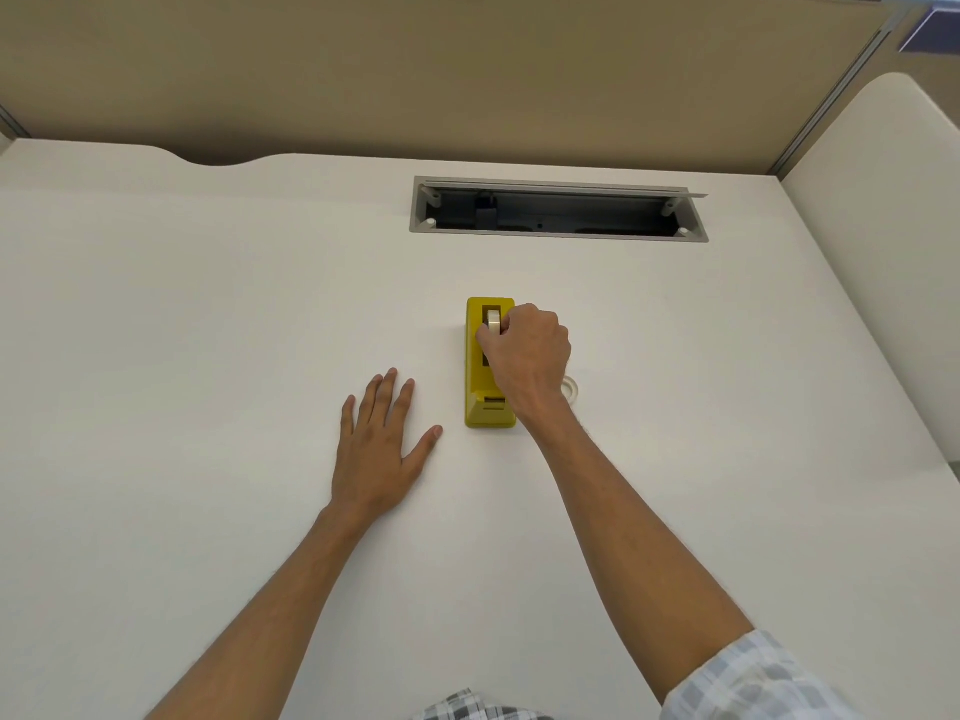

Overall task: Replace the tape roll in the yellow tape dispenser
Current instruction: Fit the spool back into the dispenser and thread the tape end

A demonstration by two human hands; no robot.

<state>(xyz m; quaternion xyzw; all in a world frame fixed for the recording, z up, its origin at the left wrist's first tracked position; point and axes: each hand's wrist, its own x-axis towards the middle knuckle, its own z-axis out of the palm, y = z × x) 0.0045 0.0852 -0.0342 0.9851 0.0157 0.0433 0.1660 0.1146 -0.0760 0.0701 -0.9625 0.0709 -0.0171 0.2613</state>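
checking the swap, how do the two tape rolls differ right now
The tape roll in the dispenser stands on edge in the yellow tape dispenser, pinched by the right hand. The loose roll lies flat on the desk, untouched and mostly hidden behind the wrist. Both look pale.

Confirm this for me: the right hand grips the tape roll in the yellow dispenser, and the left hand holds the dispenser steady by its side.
One part is wrong. In the head view the left hand lies flat on the table, fingers spread, apart from the yellow dispenser and not touching it. The rest stands: the right hand grips the tape roll seated in the dispenser.
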